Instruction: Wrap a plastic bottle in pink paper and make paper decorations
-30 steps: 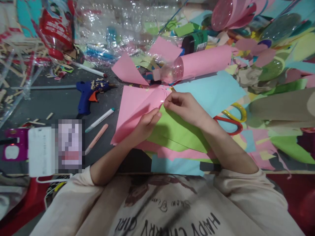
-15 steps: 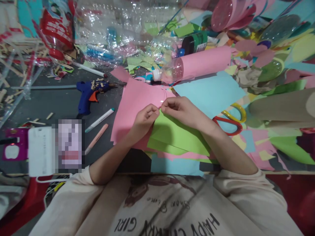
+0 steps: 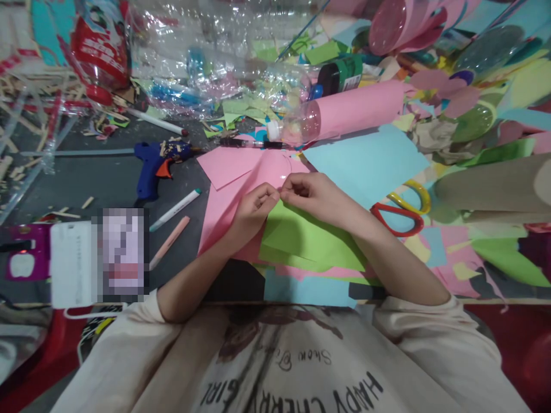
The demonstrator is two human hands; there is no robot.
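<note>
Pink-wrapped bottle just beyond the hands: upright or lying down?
Lying down: the bottle rests on its side, white cap pointing left, pink-wrapped body stretching right.

Pink ppr [image 3: 228, 198] bowed, L of grn sheets [image 3: 318, 235], which lie overlapped.

Left hand [image 3: 255, 207] and right hand [image 3: 310, 192] curl close together.

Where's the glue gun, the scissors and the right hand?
Glue gun [image 3: 147, 171]: head view, on its blue handle.
Scissors [image 3: 398, 210]: head view, on the red loop.
Right hand [image 3: 316, 192]: head view, middle of the hand.
</note>
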